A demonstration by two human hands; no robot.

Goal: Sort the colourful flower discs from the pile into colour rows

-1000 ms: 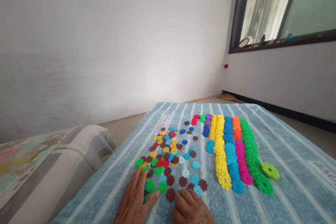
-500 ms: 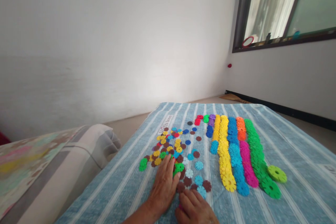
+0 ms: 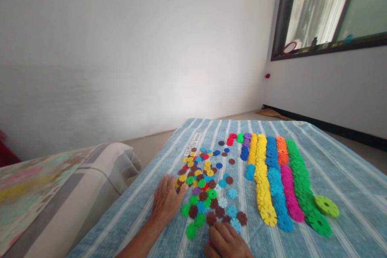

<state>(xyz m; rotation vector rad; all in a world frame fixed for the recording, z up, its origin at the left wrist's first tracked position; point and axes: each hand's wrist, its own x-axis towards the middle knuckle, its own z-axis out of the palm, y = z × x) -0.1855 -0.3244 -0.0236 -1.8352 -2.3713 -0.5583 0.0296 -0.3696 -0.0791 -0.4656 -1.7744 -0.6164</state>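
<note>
Plastic snowflake discs [image 3: 202,183] lie in a loose scatter of brown, yellow, green, blue and red on a blue-striped cloth [image 3: 347,193]; we see our left hand [image 3: 166,201] resting palm down on the cloth, just left of the scatter, its fingers [image 3: 160,184] spread apart and holding nothing we can see; our right hand [image 3: 225,242] sits at the bottom edge of the view, its fingers [image 3: 220,234] curled together, just beside a brown disc [image 3: 211,218] and a pale blue disc [image 3: 236,225]; a sliver of magenta shows beneath them, too small to name, so we cannot tell whether that hand grips anything; to the right lie long overlapping rows: a yellow row [image 3: 263,193], a blue row [image 3: 275,177], a magenta row [image 3: 288,193] below a short orange row [image 3: 281,150], and a green row [image 3: 299,177]; one green disc [image 3: 326,206] lies just beside the green row's end; rolled bedding [image 3: 111,161] lies left of the cloth; a window [image 3: 314,8] is set in the wall to the right.
</note>
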